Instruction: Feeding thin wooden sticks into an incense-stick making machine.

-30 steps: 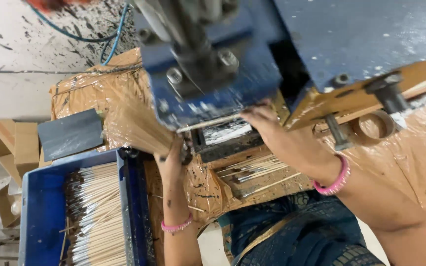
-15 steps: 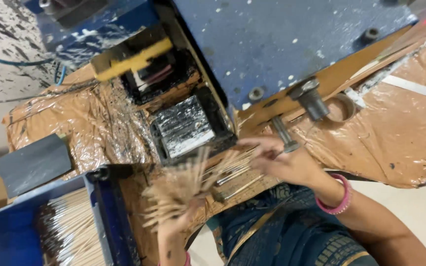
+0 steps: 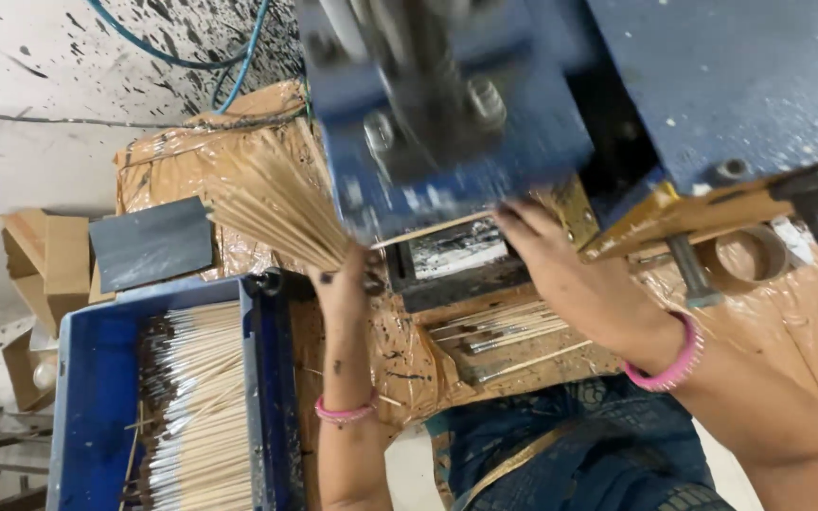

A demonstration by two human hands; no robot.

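My left hand (image 3: 345,280) grips a fanned bundle of thin wooden sticks (image 3: 272,201), which spreads up and to the left. My right hand (image 3: 575,274) reaches under the blue metal press head (image 3: 447,114), fingers at a single stick beside the dark tray (image 3: 452,265) of the machine. A few dark-tipped sticks (image 3: 504,326) lie on the bench just below the right hand. Both wrists wear pink bangles.
A blue crate (image 3: 87,407) at lower left holds several dark-tipped sticks. A grey slab (image 3: 149,244) and cardboard boxes (image 3: 44,255) sit to the left. The bench is wrapped in brown tape-covered paper (image 3: 788,322). A tape roll (image 3: 736,257) lies at right. Blue hoses (image 3: 229,47) run along the spattered floor.
The view has swung back so the press head fills the top. My left hand has raised the stick bundle up and left; my right hand moved under the press head.
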